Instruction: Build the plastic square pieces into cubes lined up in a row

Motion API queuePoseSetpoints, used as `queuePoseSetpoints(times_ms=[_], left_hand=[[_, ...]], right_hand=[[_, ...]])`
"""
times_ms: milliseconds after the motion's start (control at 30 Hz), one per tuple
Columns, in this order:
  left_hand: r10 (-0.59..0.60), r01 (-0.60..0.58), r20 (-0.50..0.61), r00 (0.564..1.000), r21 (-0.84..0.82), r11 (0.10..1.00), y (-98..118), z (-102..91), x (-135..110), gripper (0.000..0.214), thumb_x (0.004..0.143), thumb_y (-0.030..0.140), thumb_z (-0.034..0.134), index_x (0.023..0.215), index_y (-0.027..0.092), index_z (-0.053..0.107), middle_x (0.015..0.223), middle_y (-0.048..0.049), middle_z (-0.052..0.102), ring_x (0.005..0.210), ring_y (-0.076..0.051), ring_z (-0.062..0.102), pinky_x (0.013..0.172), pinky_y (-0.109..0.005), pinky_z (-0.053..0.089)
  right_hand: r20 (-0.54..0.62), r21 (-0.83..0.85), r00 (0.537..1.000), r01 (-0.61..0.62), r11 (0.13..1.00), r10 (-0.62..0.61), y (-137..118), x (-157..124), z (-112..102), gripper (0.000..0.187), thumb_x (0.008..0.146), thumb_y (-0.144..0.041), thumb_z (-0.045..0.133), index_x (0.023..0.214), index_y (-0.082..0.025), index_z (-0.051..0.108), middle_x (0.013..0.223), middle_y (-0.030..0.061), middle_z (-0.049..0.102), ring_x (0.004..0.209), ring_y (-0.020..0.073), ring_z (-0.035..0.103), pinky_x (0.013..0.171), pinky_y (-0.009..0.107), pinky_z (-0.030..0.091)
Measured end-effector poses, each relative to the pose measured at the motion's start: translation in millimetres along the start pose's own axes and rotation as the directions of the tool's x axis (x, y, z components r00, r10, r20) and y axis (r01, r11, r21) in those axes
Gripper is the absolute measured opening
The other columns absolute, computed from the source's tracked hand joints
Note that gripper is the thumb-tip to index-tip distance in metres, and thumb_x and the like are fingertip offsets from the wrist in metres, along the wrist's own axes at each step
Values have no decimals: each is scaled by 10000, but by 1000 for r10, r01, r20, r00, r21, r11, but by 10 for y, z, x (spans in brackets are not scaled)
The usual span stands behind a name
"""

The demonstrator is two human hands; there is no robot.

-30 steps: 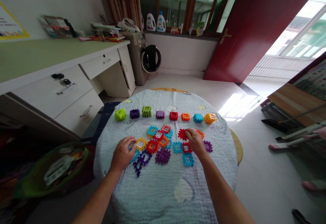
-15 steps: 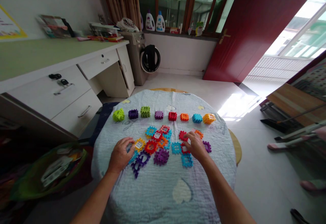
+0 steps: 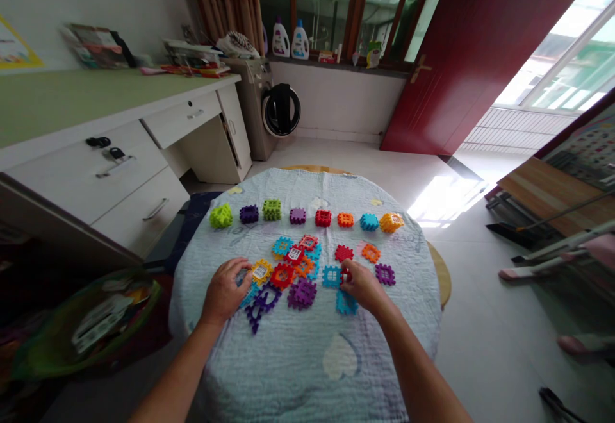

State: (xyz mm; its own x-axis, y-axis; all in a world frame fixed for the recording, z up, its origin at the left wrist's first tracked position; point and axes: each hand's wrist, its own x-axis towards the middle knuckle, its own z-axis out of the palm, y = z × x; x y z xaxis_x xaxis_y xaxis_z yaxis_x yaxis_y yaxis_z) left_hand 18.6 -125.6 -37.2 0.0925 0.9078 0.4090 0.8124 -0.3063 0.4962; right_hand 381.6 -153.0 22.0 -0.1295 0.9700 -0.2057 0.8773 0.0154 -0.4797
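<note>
My left hand [image 3: 225, 290] rests on the cloth at the left of a loose pile of toothed plastic building tiles. Its fingers curl round a blue tile [image 3: 241, 276], mostly hidden. A yellow tile [image 3: 262, 272] and a dark purple tile [image 3: 268, 296] lie just beside it. Thumb and fingertips of my right hand [image 3: 364, 286] pinch a red tile [image 3: 343, 274], largely covered by the hand. Touching or close to it are a blue window tile [image 3: 331, 276] and another blue tile [image 3: 346, 304]. Farther right lie an orange tile [image 3: 371, 253] and a purple tile [image 3: 385, 274].
Across the back of the cloth-covered round table [image 3: 331, 359] runs a row of assembled cubes, from a lime one [image 3: 221, 216] to a yellow-orange one [image 3: 391, 222]. A purple stack [image 3: 302, 294] sits mid-table. A green basket [image 3: 96, 327] stands low at left.
My right hand has moved slightly left and its fingers have closed on the red tile, uncovering the orange tile behind. The left hand stays almost where it was.
</note>
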Motion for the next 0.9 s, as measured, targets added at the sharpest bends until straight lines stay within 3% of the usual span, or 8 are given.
queuePoseSetpoints(times_ms=[100, 233, 333, 400, 533, 633, 767, 900], left_hand=[[0, 0, -2, 1000, -1, 1000, -3, 3, -1, 212, 843, 357, 533, 905, 202, 663, 1048, -95, 691, 1046, -256, 623, 983, -423, 479], [5, -5, -7, 1000, -1, 1000, 16, -8, 2, 217, 844, 360, 530, 899, 197, 661, 1041, -100, 689, 1037, -255, 625, 969, -419, 489], [4, -4, -13, 1000, 1, 1000, 26, -18, 2, 217, 846, 363, 530, 897, 200, 663, 1037, -97, 689, 1028, -253, 627, 970, -419, 489], [6, -6, -16, 1000, 3, 1000, 24, -19, 1, 214, 844, 360, 531, 896, 200, 663, 1036, -97, 690, 1028, -255, 627, 973, -424, 487], [5, -5, -10, 1000, 0, 1000, 5, -14, -2, 201, 839, 352, 538, 893, 203, 661, 1035, -96, 691, 1034, -257, 627, 970, -423, 487], [0, 0, -2, 1000, -7, 1000, 2, -16, -1, 198, 835, 352, 542, 895, 206, 662, 1039, -93, 689, 1031, -255, 628, 971, -420, 485], [-5, 5, -1, 1000, -9, 1000, 16, -25, 0, 209, 836, 359, 538, 898, 203, 663, 1037, -94, 690, 1034, -252, 625, 979, -420, 482], [-11, 11, 4, 1000, -7, 1000, 32, -33, 1, 206, 835, 358, 534, 899, 209, 660, 1039, -93, 692, 1041, -248, 622, 981, -416, 481]], right_hand=[[24, 9, 999, 38, 999, -38, -37, -54, 20, 333, 784, -124, 559, 1084, -226, 663, 990, 50, 664, 850, 171, 604, 802, 264, 407], [-37, 52, 998, 51, 997, -49, -11, -62, 53, 337, 816, -118, 501, 1090, -215, 670, 1082, 77, 675, 964, 196, 619, 868, 291, 422], [-85, 156, 996, 50, 986, -37, 72, -33, 56, 445, 782, -76, 485, 1193, -201, 602, 1136, 77, 669, 1030, 189, 608, 920, 300, 418], [-82, 169, 997, 19, 985, -5, 131, -18, 50, 450, 747, -69, 507, 1172, -190, 595, 1063, 66, 679, 973, 187, 614, 891, 301, 429], [-118, 79, 992, 64, 995, -54, 183, -26, 59, 294, 714, -57, 507, 942, -192, 635, 892, 32, 635, 844, 172, 587, 782, 272, 420], [-197, 22, 976, 97, 995, -91, 146, -72, 98, 264, 747, -60, 490, 932, -200, 617, 883, 23, 585, 775, 150, 553, 728, 252, 403], [-303, -136, 945, 88, 987, -126, 31, -188, 209, 252, 748, -45, 503, 930, -202, 581, 919, 47, 554, 884, 190, 521, 793, 276, 402], [-335, -190, 930, 94, 977, -154, -51, -333, 353, 232, 762, -34, 491, 890, -213, 567, 925, 64, 530, 940, 222, 481, 856, 310, 401]])
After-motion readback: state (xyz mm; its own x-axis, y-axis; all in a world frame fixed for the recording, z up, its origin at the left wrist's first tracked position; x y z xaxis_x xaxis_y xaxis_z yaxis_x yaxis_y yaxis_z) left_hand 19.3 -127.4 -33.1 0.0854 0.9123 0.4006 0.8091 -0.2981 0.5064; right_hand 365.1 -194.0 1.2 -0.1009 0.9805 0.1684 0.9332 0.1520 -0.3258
